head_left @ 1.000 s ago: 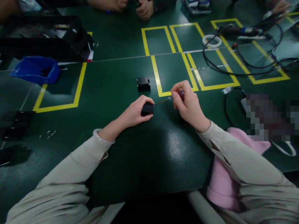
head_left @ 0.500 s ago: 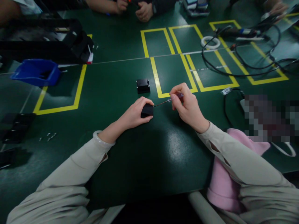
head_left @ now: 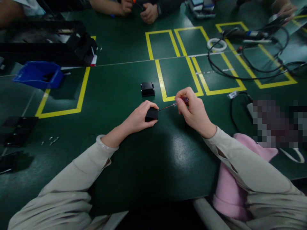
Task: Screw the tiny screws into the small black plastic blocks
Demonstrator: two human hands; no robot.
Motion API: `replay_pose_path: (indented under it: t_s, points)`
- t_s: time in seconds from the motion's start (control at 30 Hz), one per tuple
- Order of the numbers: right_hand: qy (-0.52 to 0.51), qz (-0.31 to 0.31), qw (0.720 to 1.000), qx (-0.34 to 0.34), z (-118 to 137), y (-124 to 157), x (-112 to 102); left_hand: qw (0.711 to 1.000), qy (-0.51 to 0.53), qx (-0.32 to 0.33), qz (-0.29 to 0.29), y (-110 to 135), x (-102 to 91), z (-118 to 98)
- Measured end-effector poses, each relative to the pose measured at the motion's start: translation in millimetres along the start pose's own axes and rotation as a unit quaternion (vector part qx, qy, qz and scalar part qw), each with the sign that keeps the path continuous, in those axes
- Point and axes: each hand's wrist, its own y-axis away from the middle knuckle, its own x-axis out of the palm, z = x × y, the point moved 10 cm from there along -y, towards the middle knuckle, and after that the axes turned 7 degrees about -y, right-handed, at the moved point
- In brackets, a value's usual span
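Note:
My left hand [head_left: 140,117] is closed around a small black block [head_left: 151,114], holding it down on the green table. In my right hand [head_left: 191,107] is a screwdriver [head_left: 168,107], its handle pinched between thumb and fingers. The thin shaft points left, and its tip meets the right side of the block. Just beyond my left hand stands a second black block [head_left: 147,89] with small shiny screws at its sides. Several loose screws [head_left: 51,140] lie on the table to the left.
A blue bin [head_left: 39,75] and a long black tray [head_left: 43,44] stand at the left. More black parts [head_left: 20,131] lie at the left edge. Cables [head_left: 242,75] and a white ring [head_left: 216,45] are at the right, pink cloth [head_left: 231,188] under my right forearm. Another person's hand [head_left: 150,13] is opposite.
Hardly anything differs. The whole view has shifted by a few pixels; both hands keep their hold on the block and the screwdriver, whose tip stays at the block's side.

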Motion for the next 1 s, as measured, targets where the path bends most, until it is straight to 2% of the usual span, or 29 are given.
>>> replay_pose_path:
  t_s: [0.3, 0.53, 0.73, 1.0]
  points:
    - [0.069, 0.006, 0.997, -0.023, 8.9, 3.5, 2.3, 1.000, -0.003, -0.009, 0.005, 0.2, 0.0, 1.1]
    - [0.059, -0.012, 0.998, -0.019, 8.5, 5.3, 0.9, 1.000, 0.001, -0.002, -0.001, -0.2, -1.5, -0.7]
    - [0.039, 0.013, 0.999, 0.005, 2.8, 2.8, 2.5, 1.000, 0.000, -0.019, 0.009, -0.5, -0.3, 0.8]
    - [0.026, -0.001, 1.000, 0.004, 2.3, 2.1, -1.0, 1.000, 0.001, -0.009, 0.002, -0.5, -0.4, 0.6]
